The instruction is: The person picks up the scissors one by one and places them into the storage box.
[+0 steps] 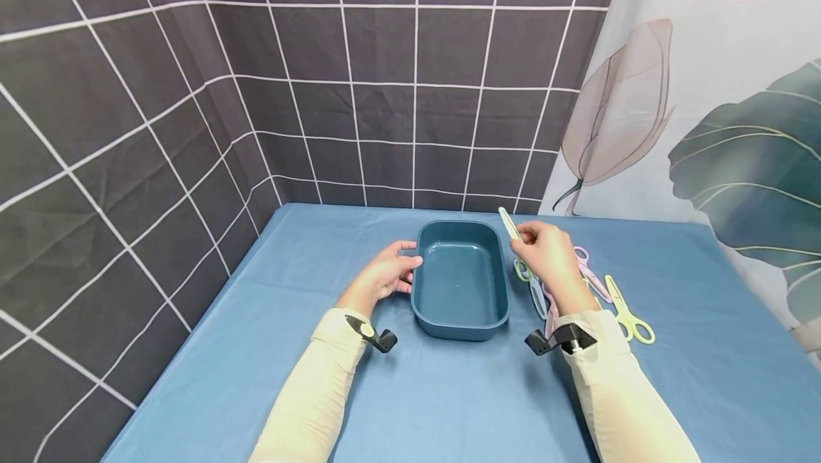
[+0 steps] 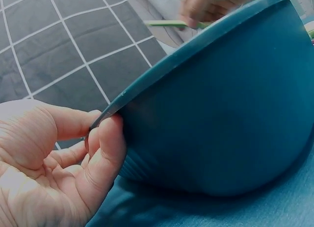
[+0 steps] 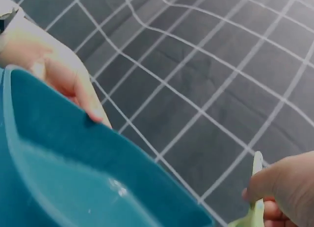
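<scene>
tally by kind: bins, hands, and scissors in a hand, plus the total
Bin: 1
Hands, the left hand and the right hand: 2
Held scissors, in the right hand: 1
Total: 4

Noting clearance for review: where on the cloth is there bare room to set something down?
Bare: the blue cloth left of the left sleeve; between that and the right sleeve, before the bin; right of the outermost yellow-green scissors. Crowded: the bin's right side, where pink scissors and others lie by the right hand.
</scene>
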Available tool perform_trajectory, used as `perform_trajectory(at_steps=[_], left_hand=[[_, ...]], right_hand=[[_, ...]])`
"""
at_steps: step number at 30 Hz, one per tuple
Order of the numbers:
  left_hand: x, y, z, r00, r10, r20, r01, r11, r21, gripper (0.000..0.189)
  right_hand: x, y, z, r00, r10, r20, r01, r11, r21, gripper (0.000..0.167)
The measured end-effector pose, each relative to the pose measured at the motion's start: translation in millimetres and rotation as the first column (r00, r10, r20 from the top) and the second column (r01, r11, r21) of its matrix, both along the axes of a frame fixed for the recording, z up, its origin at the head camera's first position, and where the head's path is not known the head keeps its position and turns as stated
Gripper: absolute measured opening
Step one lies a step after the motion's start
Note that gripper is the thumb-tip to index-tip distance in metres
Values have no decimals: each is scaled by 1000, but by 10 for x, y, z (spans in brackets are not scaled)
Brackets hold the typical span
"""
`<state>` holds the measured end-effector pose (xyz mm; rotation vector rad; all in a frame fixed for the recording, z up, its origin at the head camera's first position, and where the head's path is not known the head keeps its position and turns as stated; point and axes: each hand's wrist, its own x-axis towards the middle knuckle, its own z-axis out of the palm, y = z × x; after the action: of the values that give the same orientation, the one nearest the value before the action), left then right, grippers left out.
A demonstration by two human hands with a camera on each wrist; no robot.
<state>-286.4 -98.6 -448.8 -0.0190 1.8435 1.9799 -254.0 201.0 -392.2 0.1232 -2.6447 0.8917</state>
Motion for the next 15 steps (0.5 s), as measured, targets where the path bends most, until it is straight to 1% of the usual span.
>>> perform_trajectory(at_steps=[3, 5, 6, 8, 11, 13, 15], left_hand=[[3, -7, -11, 1000, 6, -15, -6, 1000, -3, 48], [7, -16, -11, 1000, 13, -21, -13, 1000, -9, 48], [10, -21, -11, 1000, 16, -22, -16, 1000, -11, 48], [11, -27, -10, 1000, 17, -20, -17, 1000, -10, 49], [14, -17, -13, 1000, 11, -10, -11, 1000, -4, 50], [12, -2, -17, 1000, 6, -10, -6, 1000, 2, 50], [9, 15, -19, 1000, 5, -9, -5, 1000, 2, 50]], right_hand=[[-76, -135, 133, 995, 96, -39, -96, 995, 9, 20], [-142, -243, 198, 982, 184, -51, -183, 983, 35, 20], [-179, -294, 217, 970, 236, -53, -234, 971, 50, 21], [-257, -387, 223, 943, 329, -44, -325, 942, 79, 21], [-366, -495, 176, 901, 434, 0, -429, 889, 161, 19], [-429, -543, 127, 881, 471, 49, -470, 856, 215, 18], [-477, -573, 85, 867, 488, 105, -497, 825, 270, 17]])
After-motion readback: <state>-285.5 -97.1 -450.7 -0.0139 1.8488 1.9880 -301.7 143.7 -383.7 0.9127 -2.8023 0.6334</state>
